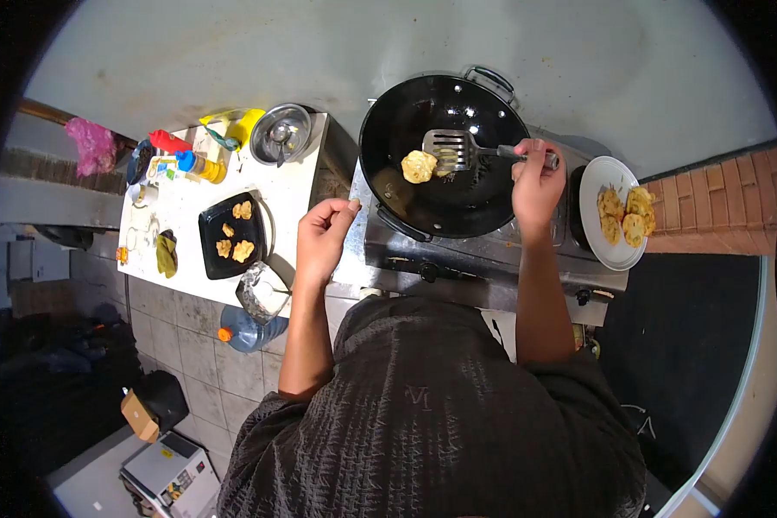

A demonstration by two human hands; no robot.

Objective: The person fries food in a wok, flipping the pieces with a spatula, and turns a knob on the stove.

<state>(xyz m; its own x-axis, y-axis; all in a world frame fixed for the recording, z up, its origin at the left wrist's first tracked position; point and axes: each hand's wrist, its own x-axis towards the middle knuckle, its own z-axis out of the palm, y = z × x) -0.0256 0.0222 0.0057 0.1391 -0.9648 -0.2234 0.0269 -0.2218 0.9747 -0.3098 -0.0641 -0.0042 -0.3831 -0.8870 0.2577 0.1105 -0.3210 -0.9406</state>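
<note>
My right hand (540, 186) grips the handle of a slotted metal spatula (451, 148) over a black wok (406, 112). A golden fried patty (418, 167) lies at the left edge of the spatula's blade, inside the wok. Oil glistens in the bottom of the pan. My left hand (324, 237) hovers left of the wok, thumb and fingers drawn together, with nothing visible in them. Several browned patties (610, 207) rest on a white plate (609, 173) to the right of my right hand.
The wok stands on a steel stove (483, 272). Left, a white table (177, 207) holds a black tray (220, 216) with fried pieces, a metal bowl (282, 118), a clear bowl of white powder (262, 291) and bottles. A large water bottle (250, 330) is below.
</note>
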